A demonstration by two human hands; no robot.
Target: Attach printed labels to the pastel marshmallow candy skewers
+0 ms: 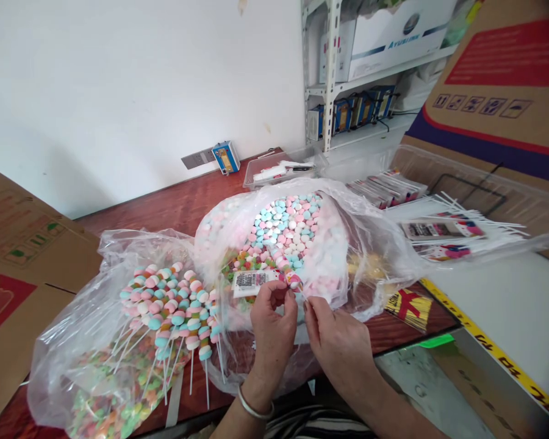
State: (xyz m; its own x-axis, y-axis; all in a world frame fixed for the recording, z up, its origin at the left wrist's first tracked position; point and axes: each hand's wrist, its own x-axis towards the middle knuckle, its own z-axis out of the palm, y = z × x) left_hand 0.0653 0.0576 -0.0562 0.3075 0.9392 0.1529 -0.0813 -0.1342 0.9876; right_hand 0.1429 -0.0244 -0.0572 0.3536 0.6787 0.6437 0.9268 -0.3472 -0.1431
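holds 2 bare hands just beside each other near the middle of the view. angles the left forearm up from the bottom edge, leaning to the right, with the left wrist nearly straight. curls the left hand, with index finger arched and thumb upright near its tip in a pinch. slants the right forearm in from the lower right, also uncovered. shows the back of the right hand, with thumb and index finger pointing forward and tips close together.
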